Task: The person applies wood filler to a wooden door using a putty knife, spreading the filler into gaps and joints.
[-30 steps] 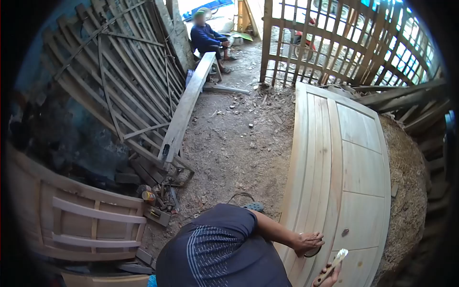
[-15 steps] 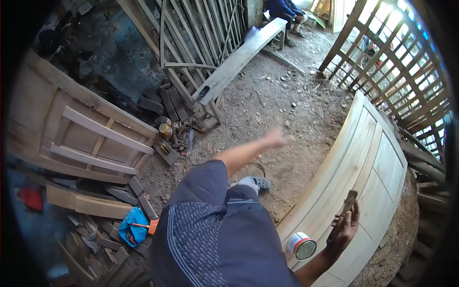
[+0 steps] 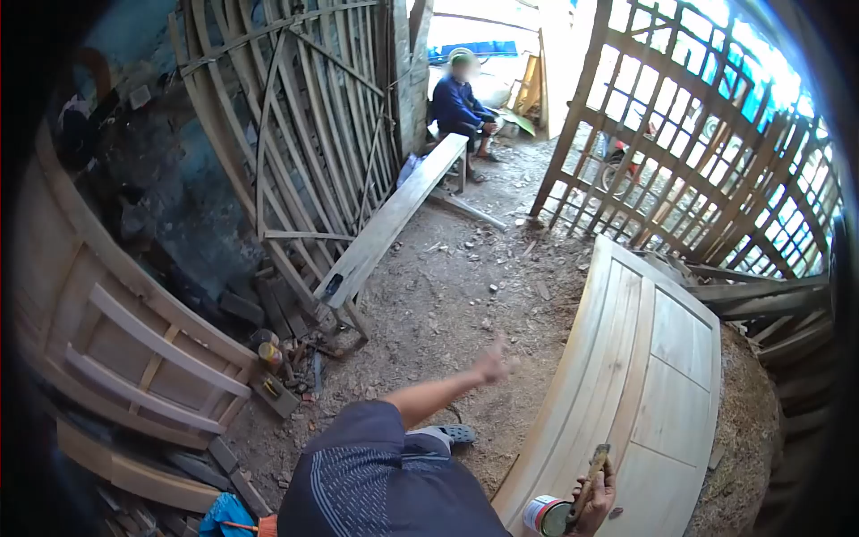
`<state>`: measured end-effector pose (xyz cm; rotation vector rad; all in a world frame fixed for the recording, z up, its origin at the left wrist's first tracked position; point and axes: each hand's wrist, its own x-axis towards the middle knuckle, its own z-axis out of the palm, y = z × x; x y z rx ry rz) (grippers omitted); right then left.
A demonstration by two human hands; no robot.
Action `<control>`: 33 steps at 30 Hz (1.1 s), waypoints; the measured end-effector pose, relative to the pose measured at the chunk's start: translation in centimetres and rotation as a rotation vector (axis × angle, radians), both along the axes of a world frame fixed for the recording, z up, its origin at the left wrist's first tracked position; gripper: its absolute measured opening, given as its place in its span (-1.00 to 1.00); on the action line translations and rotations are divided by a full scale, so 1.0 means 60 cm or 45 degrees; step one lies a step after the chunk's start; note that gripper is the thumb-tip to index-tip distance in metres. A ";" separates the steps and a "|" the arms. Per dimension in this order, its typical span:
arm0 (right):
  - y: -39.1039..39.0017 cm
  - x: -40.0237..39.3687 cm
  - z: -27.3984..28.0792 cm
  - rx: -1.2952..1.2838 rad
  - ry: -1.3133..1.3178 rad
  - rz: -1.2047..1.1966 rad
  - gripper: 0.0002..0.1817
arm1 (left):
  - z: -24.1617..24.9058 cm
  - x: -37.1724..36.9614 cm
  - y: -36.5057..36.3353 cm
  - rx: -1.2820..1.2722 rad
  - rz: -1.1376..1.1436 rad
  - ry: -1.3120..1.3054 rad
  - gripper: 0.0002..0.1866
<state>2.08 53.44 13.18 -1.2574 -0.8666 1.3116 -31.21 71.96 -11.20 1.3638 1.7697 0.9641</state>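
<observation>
My right hand (image 3: 598,508) is closed around a narrow brown tool with a long handle (image 3: 587,483), its flat tip pointing up and away from me. Its working end is too small to identify. Just left of that hand, a can with a red and white label (image 3: 540,513) rests on the pale wooden door (image 3: 617,376). The fingers and tool overlap the can's rim in this view. My left hand (image 3: 492,362) reaches forward over the dirt floor, fingers apart, holding nothing. A grey clog (image 3: 460,434) shows on my foot below that arm.
A long plank bench (image 3: 403,210) runs toward a seated person (image 3: 458,103) in the doorway. Wooden lattice frames lean at left (image 3: 304,125) and right (image 3: 662,134). A panelled door (image 3: 134,313), wood offcuts and a blue bag (image 3: 224,516) lie on my left.
My view has lifted, bringing the seated person fully into sight. The right hand, still around the tool, has moved closer to the can. My left arm stays stretched forward.
</observation>
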 end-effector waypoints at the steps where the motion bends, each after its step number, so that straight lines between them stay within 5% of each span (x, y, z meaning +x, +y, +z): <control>1: -0.011 0.006 0.015 0.019 -0.151 -0.095 -0.62 | 0.049 0.059 -0.038 0.135 -0.240 -0.010 0.05; 8: -0.101 0.093 -0.001 0.097 -0.019 -0.379 -0.60 | 0.117 0.304 -0.198 0.654 -0.850 0.068 -0.14; 12: -0.135 0.109 -0.012 0.106 -0.034 -0.441 -0.57 | 0.171 0.406 -0.249 0.801 -1.683 -0.271 0.05; 15: -0.148 0.119 -0.013 0.071 -0.056 -0.464 -0.55 | 0.193 0.491 -0.306 0.925 -1.925 0.050 0.22; 17: -0.169 0.132 -0.012 0.030 -0.077 -0.494 -0.53 | 0.133 0.567 -0.329 0.822 -2.238 0.438 0.41; 18: -0.180 0.141 -0.012 0.006 -0.089 -0.511 -0.52 | 0.190 0.553 -0.335 0.587 -2.371 0.652 0.52; 21: -0.231 0.166 -0.011 -0.095 -0.123 -0.584 -0.49 | 0.185 0.577 -0.345 0.594 -2.461 1.034 0.56; 25: -0.312 0.154 -0.022 -0.088 -0.088 -0.839 -0.51 | 0.228 0.551 -0.337 0.340 -2.172 1.243 0.58; 27: -0.341 0.156 -0.028 -0.103 -0.139 -0.853 -0.51 | 0.188 0.561 -0.326 0.352 -2.185 1.273 0.36; 28: -0.336 0.128 -0.011 -0.143 -0.139 -1.082 -0.49 | 0.187 0.559 -0.299 0.295 -2.427 1.235 0.11; 29: -0.361 0.138 -0.024 -0.100 -0.103 -1.033 -0.50 | 0.169 0.538 -0.292 0.509 -2.338 1.010 -0.09; 30: -0.373 0.140 -0.028 -0.149 -0.087 -1.096 -0.53 | 0.149 0.544 -0.283 0.546 -2.412 0.963 -0.11; 31: -0.383 0.130 -0.006 -0.082 -0.074 -0.997 -0.53 | 0.105 0.548 -0.268 0.260 -2.445 0.620 -0.03; 32: -0.392 0.130 -0.009 -0.046 -0.015 -1.045 -0.52 | 0.184 0.543 -0.263 0.127 -2.351 0.853 0.09; 33: -0.391 0.121 -0.004 -0.075 0.026 -1.134 -0.52 | 0.151 0.537 -0.259 0.403 -2.274 0.788 0.18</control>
